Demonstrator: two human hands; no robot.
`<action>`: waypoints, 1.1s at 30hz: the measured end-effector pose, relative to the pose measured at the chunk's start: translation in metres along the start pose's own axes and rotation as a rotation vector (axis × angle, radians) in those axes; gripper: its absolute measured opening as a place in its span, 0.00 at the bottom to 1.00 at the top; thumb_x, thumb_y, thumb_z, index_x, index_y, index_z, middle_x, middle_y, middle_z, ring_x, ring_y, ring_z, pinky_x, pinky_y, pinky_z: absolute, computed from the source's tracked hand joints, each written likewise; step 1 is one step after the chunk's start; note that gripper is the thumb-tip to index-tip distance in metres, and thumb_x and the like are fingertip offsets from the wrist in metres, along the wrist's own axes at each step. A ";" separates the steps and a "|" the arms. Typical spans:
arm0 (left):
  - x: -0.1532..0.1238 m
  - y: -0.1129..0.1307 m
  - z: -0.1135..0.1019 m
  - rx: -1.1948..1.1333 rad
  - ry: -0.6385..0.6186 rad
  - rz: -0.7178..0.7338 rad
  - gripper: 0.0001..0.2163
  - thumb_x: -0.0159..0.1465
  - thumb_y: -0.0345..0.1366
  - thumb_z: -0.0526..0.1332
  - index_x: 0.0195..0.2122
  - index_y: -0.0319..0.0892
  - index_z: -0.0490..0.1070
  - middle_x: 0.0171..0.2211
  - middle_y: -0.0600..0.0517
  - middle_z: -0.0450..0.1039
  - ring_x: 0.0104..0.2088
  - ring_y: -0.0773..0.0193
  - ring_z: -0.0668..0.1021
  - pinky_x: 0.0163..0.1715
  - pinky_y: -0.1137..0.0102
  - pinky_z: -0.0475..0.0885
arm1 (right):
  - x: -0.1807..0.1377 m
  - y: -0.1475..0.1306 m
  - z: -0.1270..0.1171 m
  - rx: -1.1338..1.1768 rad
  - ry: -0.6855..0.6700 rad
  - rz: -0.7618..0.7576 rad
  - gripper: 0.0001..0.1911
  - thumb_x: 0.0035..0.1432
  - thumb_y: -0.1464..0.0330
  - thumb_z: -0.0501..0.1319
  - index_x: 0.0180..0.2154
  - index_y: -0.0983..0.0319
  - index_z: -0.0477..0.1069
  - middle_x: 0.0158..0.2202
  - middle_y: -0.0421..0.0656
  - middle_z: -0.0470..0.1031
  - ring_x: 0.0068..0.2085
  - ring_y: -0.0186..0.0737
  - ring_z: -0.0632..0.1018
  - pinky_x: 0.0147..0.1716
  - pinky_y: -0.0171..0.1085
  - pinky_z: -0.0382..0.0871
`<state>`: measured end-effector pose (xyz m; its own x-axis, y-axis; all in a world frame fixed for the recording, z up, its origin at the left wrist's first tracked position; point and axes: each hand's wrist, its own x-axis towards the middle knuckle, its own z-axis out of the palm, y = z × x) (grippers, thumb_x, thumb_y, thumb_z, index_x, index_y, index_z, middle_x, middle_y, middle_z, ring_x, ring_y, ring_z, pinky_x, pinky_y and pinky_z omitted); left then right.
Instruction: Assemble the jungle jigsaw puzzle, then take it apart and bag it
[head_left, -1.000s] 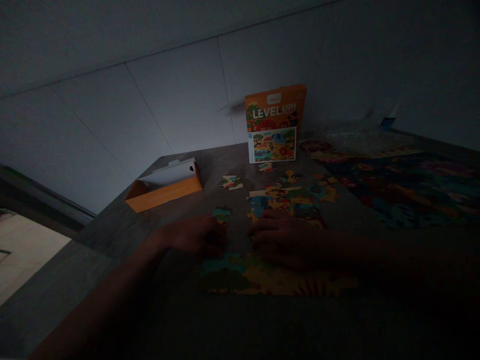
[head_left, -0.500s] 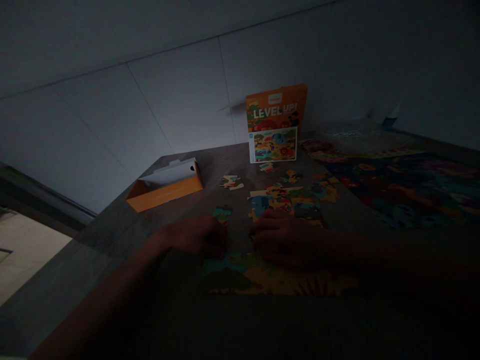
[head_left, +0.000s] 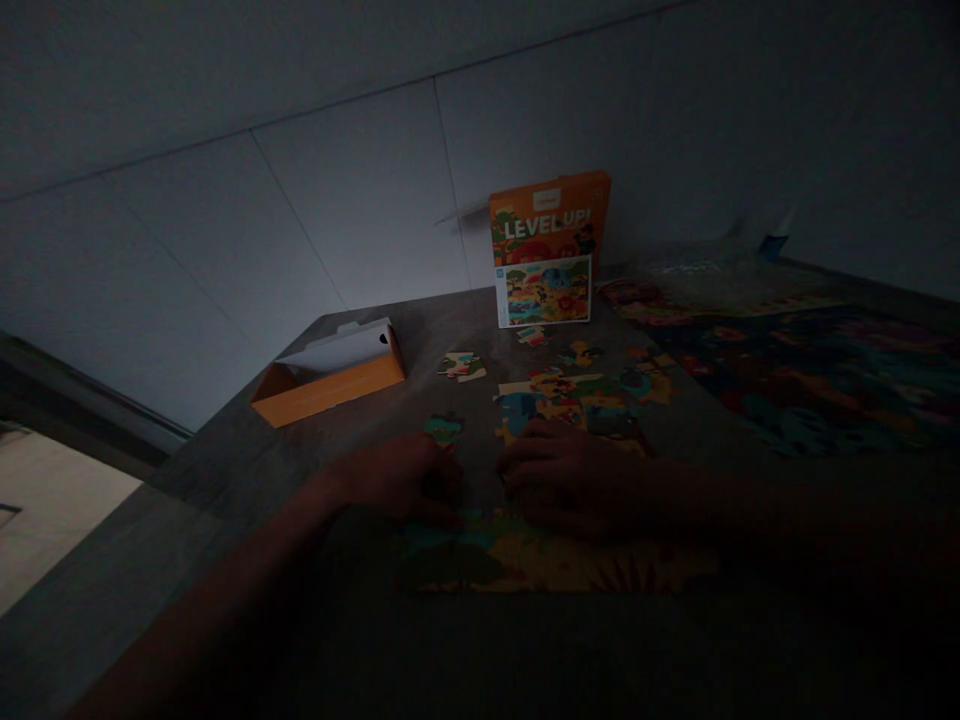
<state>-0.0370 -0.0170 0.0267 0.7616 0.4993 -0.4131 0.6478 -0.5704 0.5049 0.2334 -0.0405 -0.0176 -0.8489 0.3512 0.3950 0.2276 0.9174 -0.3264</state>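
"Two hands were down near the front of the table [head_left: 247,450], weren't they?"

"Yes. The left hand [head_left: 409,480] and the right hand [head_left: 574,480] lay side by side with a narrow gap between them. Both were on the far edge of the joined strip [head_left: 570,565] of puzzle that ran across in front of the person."

"Was either one gripping anything?"

"The right hand lay flat, palm down, fingers stretched toward the left and pressing on the strip, closed on nothing. The left hand was curled with its knuckles up. The light was so poor that I could not tell whether it held a piece under the fingers."

"And just past them?"

"A loose piece [head_left: 444,430], greenish-blue, lay just beyond the left hand, apart from it. Beyond the right hand, close to its fingers, sat a joined patch [head_left: 574,400] of pieces, with a few singles scattered at its far side. A small pair of pieces [head_left: 462,365] lay further out, left of the patch."

"What stood further back?"

"An orange tray [head_left: 330,385], the open half of a box, lay toward the left corner. The puzzle box [head_left: 550,250], marked LEVEL UP!, stood upright by the wall [head_left: 337,200] at the table's far edge. To the right, well apart from the hands, a large colourful sheet [head_left: 810,385] covered the table. It was too dark to tell whether it was puzzle or print."
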 end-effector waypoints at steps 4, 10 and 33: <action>0.002 -0.002 0.003 0.006 0.025 0.047 0.14 0.61 0.42 0.66 0.25 0.40 0.67 0.21 0.59 0.64 0.22 0.71 0.67 0.22 0.75 0.59 | 0.000 -0.001 -0.001 0.003 -0.001 0.005 0.09 0.65 0.66 0.59 0.44 0.62 0.73 0.50 0.49 0.74 0.49 0.45 0.70 0.49 0.45 0.65; 0.002 0.006 0.004 0.062 0.089 0.070 0.12 0.59 0.41 0.68 0.28 0.40 0.68 0.24 0.58 0.68 0.23 0.70 0.70 0.24 0.75 0.61 | 0.000 -0.001 -0.001 0.007 -0.004 0.004 0.09 0.65 0.66 0.59 0.45 0.63 0.73 0.50 0.50 0.73 0.50 0.47 0.70 0.49 0.47 0.65; 0.006 0.009 0.007 0.118 0.127 0.138 0.18 0.58 0.51 0.68 0.28 0.40 0.68 0.27 0.55 0.69 0.27 0.68 0.71 0.26 0.73 0.62 | 0.000 -0.001 -0.001 0.000 -0.012 0.013 0.09 0.64 0.67 0.60 0.44 0.63 0.73 0.49 0.48 0.74 0.49 0.46 0.70 0.50 0.47 0.65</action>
<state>-0.0264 -0.0237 0.0231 0.8400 0.4849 -0.2436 0.5405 -0.7076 0.4552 0.2338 -0.0417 -0.0166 -0.8516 0.3610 0.3800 0.2388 0.9126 -0.3317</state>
